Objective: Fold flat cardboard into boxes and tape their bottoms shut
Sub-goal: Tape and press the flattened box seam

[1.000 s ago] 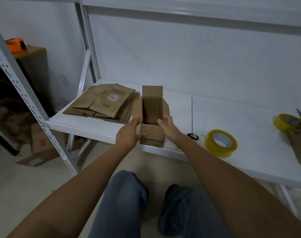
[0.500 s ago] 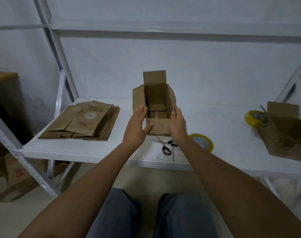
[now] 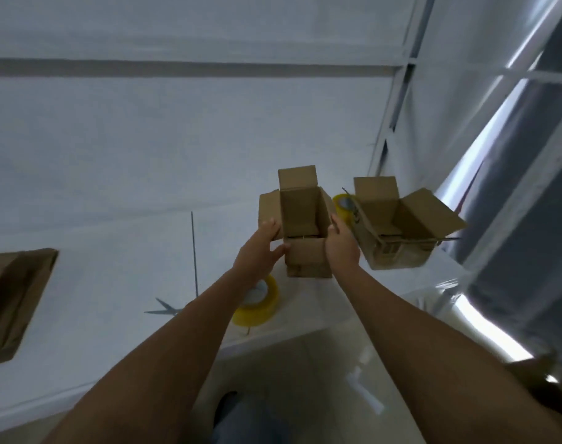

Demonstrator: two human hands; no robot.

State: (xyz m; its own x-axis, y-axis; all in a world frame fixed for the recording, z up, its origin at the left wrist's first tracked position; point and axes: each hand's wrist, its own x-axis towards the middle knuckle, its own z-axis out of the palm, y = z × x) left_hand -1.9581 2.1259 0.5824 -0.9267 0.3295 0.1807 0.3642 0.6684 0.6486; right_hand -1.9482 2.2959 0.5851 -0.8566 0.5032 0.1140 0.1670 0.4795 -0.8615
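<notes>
I hold a small brown cardboard box [image 3: 308, 259] upright between both hands, its top flaps open, over the right part of the white shelf [image 3: 113, 251]. My left hand [image 3: 260, 248] grips its left front corner, thumb on the front face and fingers on the side flap. On the box's right wall lies my right hand [image 3: 342, 248], fingers reaching up to the rim. A yellow tape roll [image 3: 263, 307] lies on the shelf, partly hidden under my left forearm. A stack of flat cardboard [image 3: 13, 299] sits at the far left.
Another open cardboard box [image 3: 398, 225] stands just right of the one I hold, with a second yellow tape roll [image 3: 343, 203] behind them. Scissors [image 3: 167, 310] lie on the shelf to the left of my arm. A white rack upright [image 3: 391, 100] rises behind the boxes.
I have carried the box to the right, and it is now beside the other open box. My view swung right, so the flat stack slid to the left edge.
</notes>
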